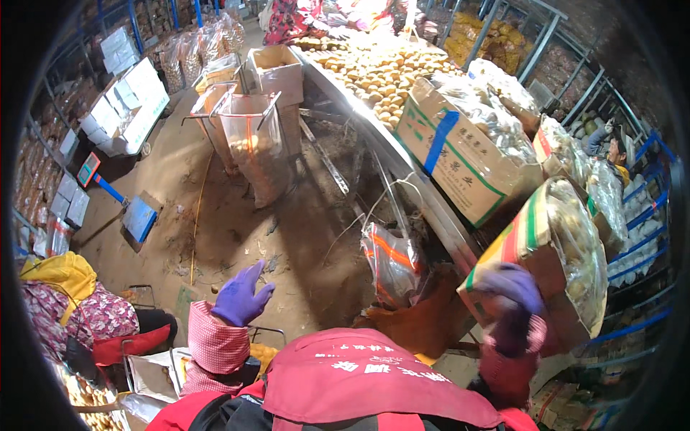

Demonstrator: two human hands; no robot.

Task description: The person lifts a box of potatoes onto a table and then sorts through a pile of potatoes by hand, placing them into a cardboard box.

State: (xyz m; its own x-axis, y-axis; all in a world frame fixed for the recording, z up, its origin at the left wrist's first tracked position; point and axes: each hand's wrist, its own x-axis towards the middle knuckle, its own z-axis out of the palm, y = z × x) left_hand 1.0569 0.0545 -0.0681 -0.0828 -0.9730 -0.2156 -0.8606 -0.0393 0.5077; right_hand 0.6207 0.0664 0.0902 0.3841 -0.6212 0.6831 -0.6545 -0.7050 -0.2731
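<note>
My left hand (244, 294), in a purple glove, is raised over the floor at the lower left. Its fingers are spread and nothing is in them. My right hand (512, 289), also gloved in purple, is smeared by motion. It is at the near side of a cardboard box (521, 244) with red, green and yellow stripes, but I cannot make out whether it grips it. That box is tilted and lined with clear plastic, with round produce inside. Beyond it a larger cardboard box (460, 154) with blue tape leans at the edge of the sorting table (352, 111).
Tan oval produce (381, 72) covers the table. Mesh sacks (251, 144) hang on frames at left, beside an open carton (277, 68). A blue platform scale (139, 218) stands on the dirt floor. A plastic bag (392, 262) hangs below the table. Another person (86, 309) sits at left.
</note>
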